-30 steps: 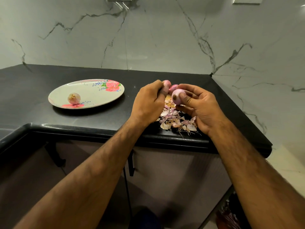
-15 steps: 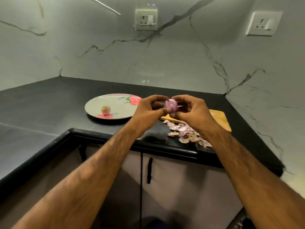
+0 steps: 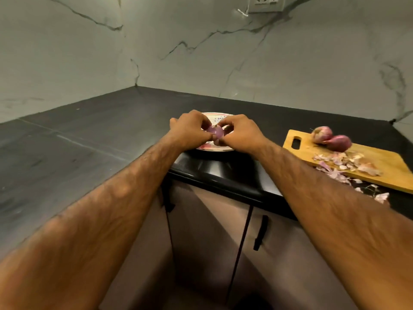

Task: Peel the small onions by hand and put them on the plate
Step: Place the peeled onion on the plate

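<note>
Fingers of the left hand [image 3: 190,128] and the right hand [image 3: 239,133] pinch one small peeled onion [image 3: 216,131] above the plate [image 3: 220,149]. Two unpeeled onions [image 3: 331,138] lie on the cutting board [image 3: 380,162] on the dark surface [image 3: 93,130], among loose peels [image 3: 342,165].

Left hand [image 3: 190,128], right hand [image 3: 240,134] and onion [image 3: 216,131] now apparently above the plate [image 3: 215,149], away from the peelings [image 3: 342,163].

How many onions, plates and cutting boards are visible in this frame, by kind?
Onions: 3 (held onion pinched between left hand and right hand; two loose onions on the cutting board)
Plate: 1
Cutting board: 1
Total: 5
</note>
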